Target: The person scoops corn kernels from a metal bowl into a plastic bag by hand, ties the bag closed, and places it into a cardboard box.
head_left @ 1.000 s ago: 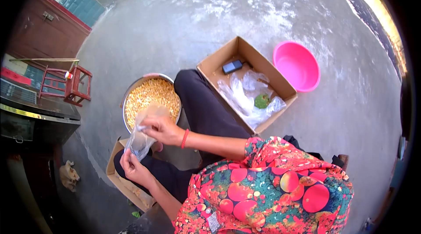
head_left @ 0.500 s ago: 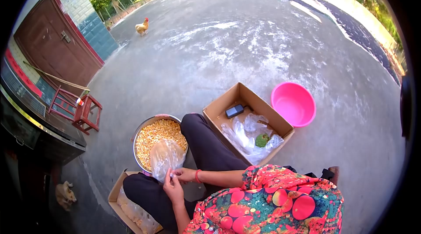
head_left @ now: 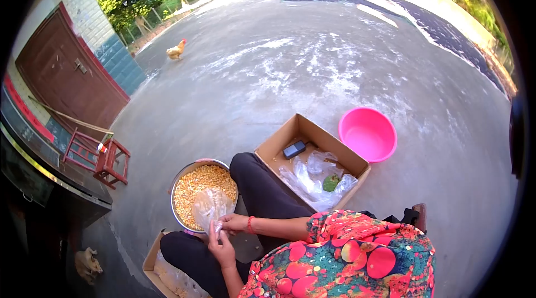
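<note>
A clear plastic bag (head_left: 212,205) rests over the corn kernels in a round basin, its gathered neck toward me. My left hand (head_left: 222,249) pinches the bag's neck from below, fingers pointing up. From the right, my right hand (head_left: 237,223), with a red bracelet at the wrist, closes on the same neck, so the two hands meet there. Pale contents show through the plastic, but I cannot make out what they are. The basin (head_left: 174,208) is heaped with yellow corn kernels (head_left: 192,185) and stands just beyond my bent knee.
A cardboard box (head_left: 340,155) holds plastic bags, a dark device (head_left: 294,150) and something green. Beside it sits a pink basin (head_left: 385,136). Another box (head_left: 151,261) with bagged material is at lower left, near an animal (head_left: 87,265). A red wooden chair (head_left: 111,164) and a chicken (head_left: 176,50) are farther off.
The view has shifted slightly, so the basin and boxes sit a little lower. Both hands stay at the bag's neck, and the bag looks smaller or more bunched. The near chicken's head is turned differently.
</note>
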A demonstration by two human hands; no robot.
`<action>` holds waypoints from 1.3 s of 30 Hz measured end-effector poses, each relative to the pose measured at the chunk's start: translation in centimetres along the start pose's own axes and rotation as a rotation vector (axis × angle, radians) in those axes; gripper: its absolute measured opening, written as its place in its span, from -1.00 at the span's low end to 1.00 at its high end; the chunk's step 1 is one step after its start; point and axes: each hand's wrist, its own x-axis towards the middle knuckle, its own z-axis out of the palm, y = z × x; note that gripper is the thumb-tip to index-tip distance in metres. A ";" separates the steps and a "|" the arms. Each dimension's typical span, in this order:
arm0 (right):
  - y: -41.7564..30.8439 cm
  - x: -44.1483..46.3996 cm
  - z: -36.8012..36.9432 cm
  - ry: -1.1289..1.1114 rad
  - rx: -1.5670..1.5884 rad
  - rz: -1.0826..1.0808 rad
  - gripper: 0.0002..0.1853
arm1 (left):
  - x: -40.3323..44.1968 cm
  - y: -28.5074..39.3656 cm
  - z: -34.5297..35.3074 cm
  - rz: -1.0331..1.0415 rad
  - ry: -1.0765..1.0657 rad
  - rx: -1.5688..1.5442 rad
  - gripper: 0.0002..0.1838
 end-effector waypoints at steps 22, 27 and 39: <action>-11.2 -6.2 7.5 -0.081 -1.004 -0.685 -0.76 | 4.4 -10.3 -0.1 0.077 0.176 0.244 -0.11; -11.0 -7.5 9.2 -0.178 -1.161 -0.709 -0.75 | 8.1 -8.6 0.7 0.386 0.294 0.380 -0.41; -7.6 -2.6 -0.5 0.336 -1.318 -0.568 -0.25 | 8.0 -4.9 0.3 -0.205 0.305 -0.139 -0.66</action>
